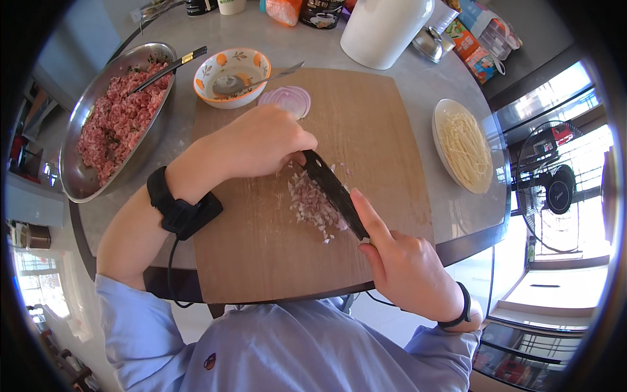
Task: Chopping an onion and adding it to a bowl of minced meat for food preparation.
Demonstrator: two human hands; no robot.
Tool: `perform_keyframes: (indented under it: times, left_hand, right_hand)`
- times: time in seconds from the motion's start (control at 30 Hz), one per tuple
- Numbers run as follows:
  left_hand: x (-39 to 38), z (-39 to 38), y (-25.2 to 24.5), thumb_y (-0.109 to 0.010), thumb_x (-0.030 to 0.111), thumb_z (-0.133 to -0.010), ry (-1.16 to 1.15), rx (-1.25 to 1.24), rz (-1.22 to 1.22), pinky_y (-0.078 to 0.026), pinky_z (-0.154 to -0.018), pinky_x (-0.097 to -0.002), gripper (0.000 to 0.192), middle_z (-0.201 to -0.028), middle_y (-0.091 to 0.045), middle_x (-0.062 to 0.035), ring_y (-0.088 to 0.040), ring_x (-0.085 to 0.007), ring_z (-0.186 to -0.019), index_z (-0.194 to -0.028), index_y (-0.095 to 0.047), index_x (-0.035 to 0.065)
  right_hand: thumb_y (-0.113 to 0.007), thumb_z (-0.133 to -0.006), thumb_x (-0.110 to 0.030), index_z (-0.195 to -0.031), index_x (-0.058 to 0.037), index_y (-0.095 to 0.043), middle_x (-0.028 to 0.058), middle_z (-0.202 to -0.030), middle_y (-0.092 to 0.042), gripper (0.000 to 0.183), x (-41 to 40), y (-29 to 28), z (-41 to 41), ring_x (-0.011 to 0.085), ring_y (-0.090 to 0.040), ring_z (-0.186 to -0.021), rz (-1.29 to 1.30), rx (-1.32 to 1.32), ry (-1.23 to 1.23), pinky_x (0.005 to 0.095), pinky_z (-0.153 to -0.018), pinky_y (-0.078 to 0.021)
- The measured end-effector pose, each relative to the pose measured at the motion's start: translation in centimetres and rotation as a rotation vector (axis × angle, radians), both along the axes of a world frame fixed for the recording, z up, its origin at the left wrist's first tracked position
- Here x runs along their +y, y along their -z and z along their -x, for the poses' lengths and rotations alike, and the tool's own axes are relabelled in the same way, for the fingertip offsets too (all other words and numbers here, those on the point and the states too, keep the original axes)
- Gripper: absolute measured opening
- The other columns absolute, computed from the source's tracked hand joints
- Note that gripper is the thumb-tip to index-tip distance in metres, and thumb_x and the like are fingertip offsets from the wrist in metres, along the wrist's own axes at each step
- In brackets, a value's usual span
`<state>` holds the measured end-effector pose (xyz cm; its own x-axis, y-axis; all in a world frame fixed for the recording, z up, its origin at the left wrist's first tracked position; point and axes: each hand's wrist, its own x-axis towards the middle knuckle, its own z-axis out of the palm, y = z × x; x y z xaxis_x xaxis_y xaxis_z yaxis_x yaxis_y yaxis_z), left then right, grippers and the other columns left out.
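Note:
My right hand (409, 262) grips the handle of a kitchen knife with a dark blade (335, 191), its index finger stretched along the blade. At the blade's far end, the curled fingers of my left hand (262, 139) pinch the tip; the fingertips are partly hidden. Finely chopped red onion (313, 201) lies in a heap beside and under the blade on a wooden cutting board (254, 255). Several round slices of red onion (289, 99) rest at the board's far edge, just beyond my left hand.
At left stands a steel bowl (164, 120) of minced meat (122, 117) with a black-handled utensil (169, 71). A patterned bowl (208, 95) holds a metal spoon (230, 84). Enoki mushrooms (465, 147) lie on a plate (439, 139) at right. A white canister (382, 32) stands behind.

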<state>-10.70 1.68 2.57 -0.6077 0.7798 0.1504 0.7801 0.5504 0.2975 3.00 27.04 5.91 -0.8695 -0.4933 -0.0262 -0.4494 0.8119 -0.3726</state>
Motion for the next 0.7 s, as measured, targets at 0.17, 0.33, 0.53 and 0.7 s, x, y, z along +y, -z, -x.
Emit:
perform_keyframes:
  times: [0.17, 0.33, 0.53, 0.7]
  left_hand:
    - [0.1, 0.1, 0.5, -0.068, 0.003, -0.067, 0.062, 0.108, -0.014, -0.048, -0.063, -0.0414, 0.010, -0.069, -0.064, -0.0099, -0.063, -0.0305, -0.071, -0.076, -0.065, 0.0071]
    - [1.1, -0.4, -1.9, -0.068, 0.004, -0.067, 0.080, 0.190, 0.087, -0.048, -0.062, -0.0413, 0.011, -0.068, -0.062, -0.0095, -0.062, -0.0303, -0.070, -0.075, -0.062, 0.0073]
    - [1.4, 0.0, -2.3, -0.069, 0.006, -0.070, 0.099, 0.224, 0.129, -0.049, -0.061, -0.0422, 0.008, -0.068, -0.062, -0.0102, -0.063, -0.0309, -0.072, -0.074, -0.062, 0.0071]
    - [1.3, 0.2, -2.1, -0.071, 0.010, -0.073, 0.047, 0.188, 0.027, -0.048, -0.061, -0.0423, 0.007, -0.069, -0.064, -0.0094, -0.063, -0.0308, -0.071, -0.077, -0.065, 0.0086]
  right_hand:
    - [-0.062, -0.090, -0.012, -0.151, -0.0131, -0.034, 0.0134, -0.049, -0.051, 0.067, 0.7, 1.3, -0.3, 0.0302, -0.055, -0.041, 0.032, -0.007, 0.012, 0.0416, -0.044, -0.0472]
    - [-0.060, -0.086, 0.000, -0.150, -0.0075, -0.032, 0.0206, -0.071, -0.064, 0.071, 0.9, 1.6, -1.0, 0.0388, -0.064, -0.063, 0.038, -0.066, 0.062, 0.0442, -0.061, -0.0509]
    - [-0.062, -0.087, -0.006, -0.149, -0.0083, -0.036, 0.0133, -0.058, -0.058, 0.067, 1.4, 2.4, -0.6, 0.0316, -0.058, -0.049, 0.230, 0.126, 0.003, 0.0412, -0.050, -0.0491]
    - [-0.062, -0.088, -0.006, -0.150, -0.0108, -0.036, 0.0142, -0.060, -0.058, 0.067, 1.3, 0.6, -0.8, 0.0321, -0.060, -0.052, 0.122, 0.047, 0.049, 0.0425, -0.052, -0.0488]
